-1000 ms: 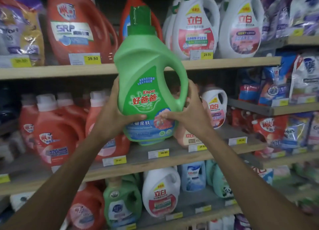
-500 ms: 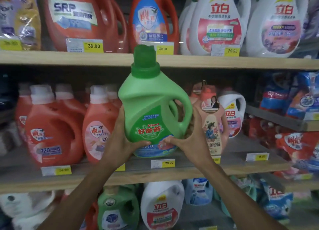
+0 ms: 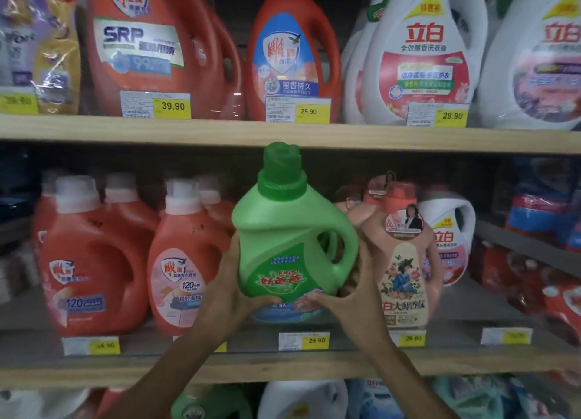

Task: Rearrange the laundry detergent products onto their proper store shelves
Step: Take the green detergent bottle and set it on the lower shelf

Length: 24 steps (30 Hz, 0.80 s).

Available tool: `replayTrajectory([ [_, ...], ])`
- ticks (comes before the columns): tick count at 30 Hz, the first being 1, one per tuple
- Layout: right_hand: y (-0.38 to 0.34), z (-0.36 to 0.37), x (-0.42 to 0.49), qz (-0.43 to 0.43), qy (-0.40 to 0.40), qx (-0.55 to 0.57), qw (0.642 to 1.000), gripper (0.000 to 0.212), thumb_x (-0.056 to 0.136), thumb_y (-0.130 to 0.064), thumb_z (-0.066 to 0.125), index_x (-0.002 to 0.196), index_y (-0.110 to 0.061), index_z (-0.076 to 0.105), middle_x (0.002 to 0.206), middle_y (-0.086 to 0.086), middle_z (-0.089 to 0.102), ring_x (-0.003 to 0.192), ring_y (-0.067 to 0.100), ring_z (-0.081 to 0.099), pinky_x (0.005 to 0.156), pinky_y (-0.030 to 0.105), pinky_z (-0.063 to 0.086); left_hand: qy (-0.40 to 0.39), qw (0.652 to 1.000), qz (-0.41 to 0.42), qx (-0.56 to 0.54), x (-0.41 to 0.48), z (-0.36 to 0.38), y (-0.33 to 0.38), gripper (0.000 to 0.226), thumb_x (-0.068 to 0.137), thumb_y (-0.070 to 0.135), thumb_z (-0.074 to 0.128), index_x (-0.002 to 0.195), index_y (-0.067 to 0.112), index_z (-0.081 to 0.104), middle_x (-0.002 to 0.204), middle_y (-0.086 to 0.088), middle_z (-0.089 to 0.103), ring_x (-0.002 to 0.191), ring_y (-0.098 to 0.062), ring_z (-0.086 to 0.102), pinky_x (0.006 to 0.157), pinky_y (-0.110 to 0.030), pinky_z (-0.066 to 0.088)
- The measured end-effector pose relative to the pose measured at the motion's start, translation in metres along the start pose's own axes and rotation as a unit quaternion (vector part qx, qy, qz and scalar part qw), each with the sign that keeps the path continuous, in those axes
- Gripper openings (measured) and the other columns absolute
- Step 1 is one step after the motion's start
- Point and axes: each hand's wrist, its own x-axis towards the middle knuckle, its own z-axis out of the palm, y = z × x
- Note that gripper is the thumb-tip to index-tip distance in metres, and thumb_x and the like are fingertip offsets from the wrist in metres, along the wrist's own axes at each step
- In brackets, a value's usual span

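Note:
A green detergent jug (image 3: 289,239) with a green cap stands upright in the middle shelf (image 3: 283,366) gap, between an orange-red bottle (image 3: 185,261) on its left and a peach bottle (image 3: 402,267) on its right. My left hand (image 3: 229,296) grips the jug's lower left side. My right hand (image 3: 349,296) grips its lower right side under the handle. The jug's base is hidden by my fingers, so contact with the shelf cannot be told.
The upper shelf (image 3: 283,134) carries large orange jugs (image 3: 147,47) and white jugs (image 3: 421,57) just above the green cap. More orange jugs (image 3: 91,261) fill the middle shelf's left; a white jug (image 3: 449,236) and pouches sit right. Price tags (image 3: 303,340) line the edges.
Both hands have lowered the green jug from in front of the upper shelf down and into the middle shelf gap, beside the peach bottle. The view has drawn closer to the shelves.

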Motion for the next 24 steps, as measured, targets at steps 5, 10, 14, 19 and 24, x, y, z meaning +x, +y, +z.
replayTrajectory([
  [5, 0.023, 0.000, -0.003, 0.025, -0.003, 0.005, 1.000, 0.136, 0.047, -0.029, 0.106, 0.154, -0.058, 0.028, 0.142, -0.025, 0.061, 0.130, 0.008, 0.064, 0.103, 0.050, 0.058, -0.011, 1.000, -0.015, 0.011, -0.001, 0.011, -0.016, 0.137, 0.045, 0.069, 0.086, 0.151, 0.064, 0.000, 0.139, 0.038, 0.042, 0.120, -0.001, 0.057, 0.097, -0.026, 0.050],
  [10, 0.036, -0.005, 0.001, 0.039, -0.014, 0.013, 0.999, 0.138, 0.043, -0.037, 0.107, 0.153, -0.061, 0.027, 0.144, -0.025, 0.060, 0.132, 0.006, 0.062, 0.106, 0.049, 0.056, -0.030, 0.999, -0.043, 0.012, 0.007, 0.018, -0.024, 0.140, 0.040, 0.080, 0.083, 0.150, 0.066, -0.002, 0.136, 0.040, 0.044, 0.107, 0.018, 0.056, 0.093, -0.020, 0.050],
  [14, 0.044, -0.008, 0.001, 0.036, -0.025, 0.000, 0.999, 0.137, 0.046, -0.027, 0.105, 0.155, -0.058, 0.028, 0.146, -0.026, 0.058, 0.133, 0.002, 0.060, 0.108, 0.048, 0.054, -0.062, 0.997, -0.045, 0.006, 0.006, 0.021, -0.026, 0.138, 0.045, 0.077, 0.085, 0.151, 0.065, -0.003, 0.145, 0.037, 0.042, 0.120, 0.021, 0.052, 0.098, -0.013, 0.050],
  [19, 0.056, -0.007, 0.000, 0.032, -0.027, -0.025, 0.999, 0.138, 0.042, -0.018, 0.101, 0.155, -0.055, 0.031, 0.147, -0.027, 0.057, 0.132, -0.002, 0.059, 0.109, 0.050, 0.053, -0.069, 0.997, -0.024, 0.023, 0.005, 0.025, -0.029, 0.138, 0.050, 0.072, 0.085, 0.151, 0.063, -0.007, 0.158, 0.038, 0.023, 0.145, 0.002, 0.037, 0.117, -0.036, 0.042],
  [24, 0.058, -0.009, 0.004, 0.031, -0.034, -0.028, 0.999, 0.142, 0.043, -0.009, 0.100, 0.159, -0.048, 0.027, 0.154, -0.020, 0.053, 0.141, 0.006, 0.053, 0.116, 0.052, 0.047, -0.084, 0.996, -0.025, 0.011, 0.009, 0.024, -0.022, 0.137, 0.054, 0.065, 0.088, 0.154, 0.059, -0.006, 0.159, 0.033, 0.027, 0.145, 0.005, 0.035, 0.119, -0.039, 0.040],
])
